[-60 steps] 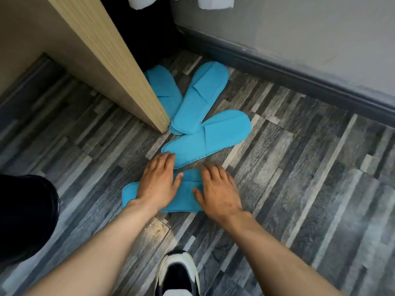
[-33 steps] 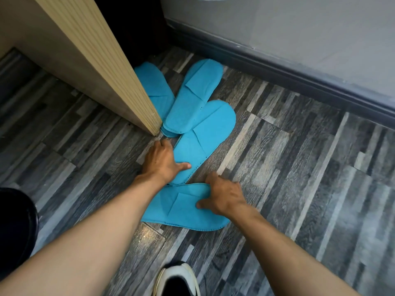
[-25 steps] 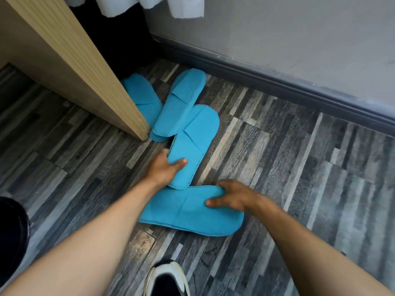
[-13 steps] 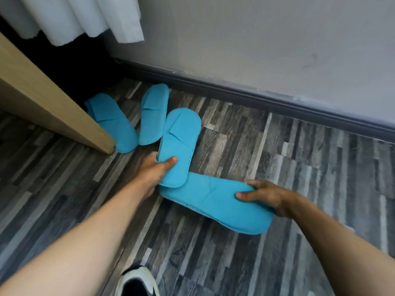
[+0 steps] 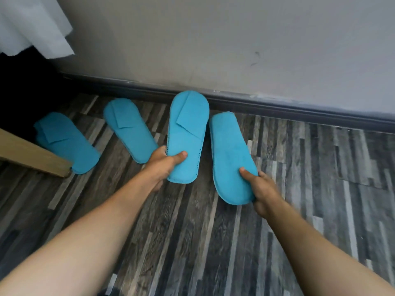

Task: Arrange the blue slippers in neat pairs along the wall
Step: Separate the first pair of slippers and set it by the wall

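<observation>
Grey wood-plank floor (image 5: pixel 320 189); four blue slippers (image 5: pixel 126 129) lie near the skirting (image 5: pixel 299 108).

1. Grey-brown striped wood-look floor (image 5: pixel 213 242), planks running toward the wall.
2. Dark skirting board (image 5: pixel 299 108) along the foot of a pale grey wall (image 5: pixel 235 39).
3. White fabric (image 5: pixel 32 24) hanging at upper left.
4. Light wooden panel (image 5: pixel 27 155) at left, corner resting on the floor.

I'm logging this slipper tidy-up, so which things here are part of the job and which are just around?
Part of the job:
left hand, holding a slipper
right hand, holding a slipper
left-held slipper
right-held slipper
two loose slippers
wall

Just around:
white cloth
wooden panel
</observation>
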